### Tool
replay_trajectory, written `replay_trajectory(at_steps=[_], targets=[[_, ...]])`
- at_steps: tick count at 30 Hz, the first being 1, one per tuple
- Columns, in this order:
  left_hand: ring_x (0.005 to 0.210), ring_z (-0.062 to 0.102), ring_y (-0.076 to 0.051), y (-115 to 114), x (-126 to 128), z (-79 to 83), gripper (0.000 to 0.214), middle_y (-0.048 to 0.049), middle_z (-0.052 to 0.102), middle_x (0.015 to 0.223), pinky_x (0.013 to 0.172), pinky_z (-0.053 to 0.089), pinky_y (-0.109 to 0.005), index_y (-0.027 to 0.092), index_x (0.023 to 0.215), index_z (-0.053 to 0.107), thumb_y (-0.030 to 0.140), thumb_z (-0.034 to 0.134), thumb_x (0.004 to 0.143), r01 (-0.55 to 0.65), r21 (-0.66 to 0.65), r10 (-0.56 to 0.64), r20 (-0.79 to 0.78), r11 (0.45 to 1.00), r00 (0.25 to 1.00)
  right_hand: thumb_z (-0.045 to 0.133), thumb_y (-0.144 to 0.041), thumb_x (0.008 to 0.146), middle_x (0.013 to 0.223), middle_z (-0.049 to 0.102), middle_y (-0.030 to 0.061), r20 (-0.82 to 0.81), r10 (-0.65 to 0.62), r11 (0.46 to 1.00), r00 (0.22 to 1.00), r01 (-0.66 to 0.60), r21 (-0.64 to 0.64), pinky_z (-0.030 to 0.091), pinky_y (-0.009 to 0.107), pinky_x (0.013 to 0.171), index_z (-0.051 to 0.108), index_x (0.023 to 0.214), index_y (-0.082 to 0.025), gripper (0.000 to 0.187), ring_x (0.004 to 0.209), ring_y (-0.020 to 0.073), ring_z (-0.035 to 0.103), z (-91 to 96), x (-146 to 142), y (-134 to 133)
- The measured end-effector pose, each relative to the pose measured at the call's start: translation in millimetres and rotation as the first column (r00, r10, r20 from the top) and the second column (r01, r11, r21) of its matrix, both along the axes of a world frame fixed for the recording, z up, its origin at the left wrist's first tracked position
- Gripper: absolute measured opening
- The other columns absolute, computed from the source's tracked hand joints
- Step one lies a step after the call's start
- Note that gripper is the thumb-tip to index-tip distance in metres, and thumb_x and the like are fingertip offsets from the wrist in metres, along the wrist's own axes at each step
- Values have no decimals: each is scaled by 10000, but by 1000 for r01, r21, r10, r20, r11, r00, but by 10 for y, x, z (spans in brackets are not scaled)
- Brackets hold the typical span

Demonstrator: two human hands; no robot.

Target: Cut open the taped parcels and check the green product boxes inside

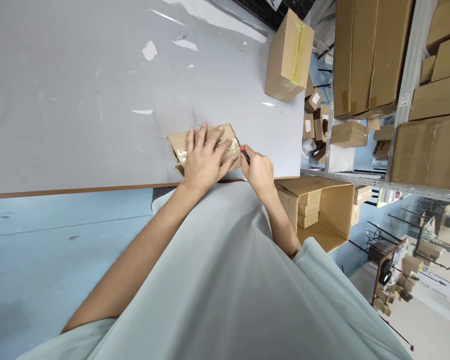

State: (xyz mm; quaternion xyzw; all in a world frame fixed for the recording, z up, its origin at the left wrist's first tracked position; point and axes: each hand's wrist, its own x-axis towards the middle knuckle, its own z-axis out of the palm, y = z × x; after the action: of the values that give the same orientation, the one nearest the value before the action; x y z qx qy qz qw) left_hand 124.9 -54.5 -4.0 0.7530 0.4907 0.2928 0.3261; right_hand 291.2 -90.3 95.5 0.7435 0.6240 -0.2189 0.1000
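A small flat cardboard box (178,145) with shiny clear tape lies at the near edge of the table. My left hand (204,157) rests on top of it, fingers spread and pressing down. My right hand (258,170) is closed around a cutter (245,154) with a black and red handle. The cutter's thin tip touches or nearly touches the box's right edge; its exact contact is too small to tell. At the box's left end, a flap stands slightly apart.
A taped carton (288,57) stands at the table's far right corner. Scraps of white paper (150,50) lie about the grey table (78,125). Below its right end, an open carton (333,210) holds several small boxes. Shelves with large cartons (431,150) rise at right.
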Motion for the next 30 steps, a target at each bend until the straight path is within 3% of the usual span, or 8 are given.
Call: replay_trajectory(at_steps=[9,15,22,26,30], targets=[[1798,340,-463,21,44,7,530,-97,664,1737,1495,75,-738,325,1447,790,670,694,1056,-33,-35,34,40,999,999,392,-176,1233,1328,854,209,78,-56,998,995,59,-36,645,351,1023,681,1492,-153,389,1214,287,844,119,-315,153],[1806,318,-400,10,68,20,514,-39,645,1764,1500,31,-703,273,1307,809,678,542,1139,-17,-37,17,-9,999,1000,403,-146,1226,1354,842,221,135,-68,988,988,86,-128,653,357,1041,748,1395,-160,384,1260,277,840,149,-261,-53],[1808,304,-374,-8,63,69,577,-7,672,1731,1505,18,-660,287,1237,812,768,528,1094,-26,-89,27,13,996,1000,423,-279,1257,1303,870,187,129,-60,988,990,78,-136,637,374,1027,685,1542,-193,397,1220,298,848,228,-156,-277],[1798,312,-372,9,71,117,680,9,697,1693,1496,27,-679,282,1223,808,847,465,1065,-39,-111,39,-8,993,999,365,-318,1281,1324,882,145,56,-28,995,998,34,-92,619,361,1025,603,1657,-235,453,1199,292,849,236,-142,-183],[1795,306,-369,18,92,175,831,28,749,1613,1489,52,-642,291,1175,808,972,369,992,-66,-153,64,-16,986,998,349,-348,1290,1363,871,157,31,-19,999,999,21,-44,620,342,1026,571,1689,-223,473,1208,283,844,74,-154,-44]])
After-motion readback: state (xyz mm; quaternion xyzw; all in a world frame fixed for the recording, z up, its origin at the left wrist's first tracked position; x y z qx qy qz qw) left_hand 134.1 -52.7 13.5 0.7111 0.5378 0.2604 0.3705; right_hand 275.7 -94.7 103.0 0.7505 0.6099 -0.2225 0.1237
